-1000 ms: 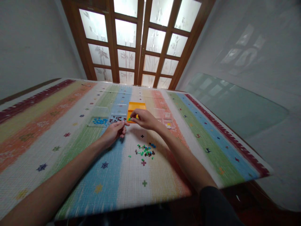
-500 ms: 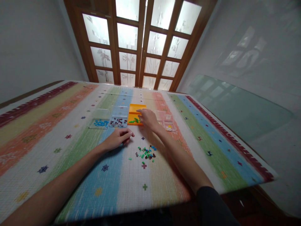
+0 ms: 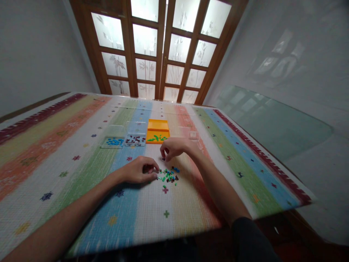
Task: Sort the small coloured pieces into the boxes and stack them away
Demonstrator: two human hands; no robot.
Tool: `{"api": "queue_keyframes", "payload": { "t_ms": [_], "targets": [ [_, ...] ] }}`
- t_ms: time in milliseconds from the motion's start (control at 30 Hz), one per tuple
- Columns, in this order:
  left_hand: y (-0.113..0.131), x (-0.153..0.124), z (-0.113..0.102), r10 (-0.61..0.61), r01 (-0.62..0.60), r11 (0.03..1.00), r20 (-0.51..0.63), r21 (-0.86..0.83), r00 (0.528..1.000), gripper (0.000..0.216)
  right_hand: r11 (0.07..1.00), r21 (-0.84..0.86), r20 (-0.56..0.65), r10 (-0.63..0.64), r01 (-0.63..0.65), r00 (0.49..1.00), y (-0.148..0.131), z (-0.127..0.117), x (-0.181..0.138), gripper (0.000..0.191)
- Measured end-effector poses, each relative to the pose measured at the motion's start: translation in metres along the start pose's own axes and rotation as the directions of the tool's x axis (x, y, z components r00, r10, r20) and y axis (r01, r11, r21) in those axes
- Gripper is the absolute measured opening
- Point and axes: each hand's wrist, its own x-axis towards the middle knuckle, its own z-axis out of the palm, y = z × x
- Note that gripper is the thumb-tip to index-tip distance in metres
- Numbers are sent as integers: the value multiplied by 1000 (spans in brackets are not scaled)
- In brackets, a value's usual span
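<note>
A small pile of tiny green, blue and dark pieces [image 3: 169, 175] lies on the striped tablecloth [image 3: 81, 156]. My left hand [image 3: 139, 170] rests on the cloth at the pile's left edge, its fingers curled and pinching at a green piece. My right hand [image 3: 173, 147] hovers just behind the pile with its fingers bent downward. I cannot see anything in them. Behind the hands stands an orange tray [image 3: 157, 132] holding green pieces, with a clear tray of dark pieces [image 3: 135, 138] and a clear tray of blue pieces [image 3: 113, 137] to its left.
More clear trays [image 3: 194, 135] stand to the right of the orange one, partly behind my right hand. The table's right edge [image 3: 261, 156] runs along a glass-topped surface. A wooden glazed door [image 3: 160, 51] rises behind the table.
My right hand has come back from the orange tray toward the pile. My left hand has slid forward and right, reaching the pile's edge.
</note>
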Motion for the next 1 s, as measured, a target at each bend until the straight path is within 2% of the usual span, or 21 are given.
{"api": "queue_keyframes", "payload": {
  "t_ms": [67, 200, 367, 567, 767, 1000],
  "targets": [
    [-1, 0, -1, 18, -18, 1000, -26, 14, 999, 21, 999, 23, 78, -44, 42, 996, -3, 6, 7, 21],
    [-1, 3, -1, 59, -54, 996, -67, 65, 996, 19, 989, 78, 142, -137, 126, 980, -8, 15, 17, 24],
    [-1, 6, 5, 94, -90, 988, -26, 124, 995, 22, 998, 40, 221, -54, 46, 974, -12, 15, 15, 25],
    [-3, 6, 10, 93, -86, 990, -61, 115, 994, 16, 999, 18, 177, -36, 33, 984, -12, 14, 15, 27],
    [-3, 5, 10, 118, -106, 985, -84, 138, 989, 14, 995, 69, 141, -80, 71, 987, -12, 14, 18, 24],
    [-5, 4, 4, 34, -12, 982, -117, 188, 993, 12, 995, 57, 125, -90, 83, 988, -19, 18, 22, 28]
  ]
}}
